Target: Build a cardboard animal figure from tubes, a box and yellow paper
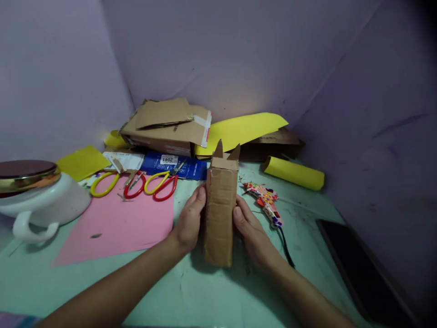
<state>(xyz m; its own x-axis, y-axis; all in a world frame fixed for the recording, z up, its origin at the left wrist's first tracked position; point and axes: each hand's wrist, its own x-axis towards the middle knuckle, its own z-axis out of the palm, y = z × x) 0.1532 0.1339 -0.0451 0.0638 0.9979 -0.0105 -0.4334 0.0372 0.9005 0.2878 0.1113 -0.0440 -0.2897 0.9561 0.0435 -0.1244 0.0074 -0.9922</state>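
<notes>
A tall, narrow cardboard box (221,214) with two pointed ear-like pieces at its top stands between my hands, tilted slightly. My left hand (191,218) presses on its left side, and my right hand (249,226) grips the right side; the fingertips behind it are partly hidden. Right of the box lies a glue gun (264,200) with a colourful pattern and a black cord. Two pairs of scissors, one (105,186) at the left and another (164,184) nearer the middle, lie by the pink paper (136,223).
Folded cardboard (164,130) and a yellow sheet (246,130) lean along the back wall. A yellow paper roll (295,173) lies at the back right. A white cup (64,200) with a lid stands at left. A dark flat phone-like slab (362,269) lies at right.
</notes>
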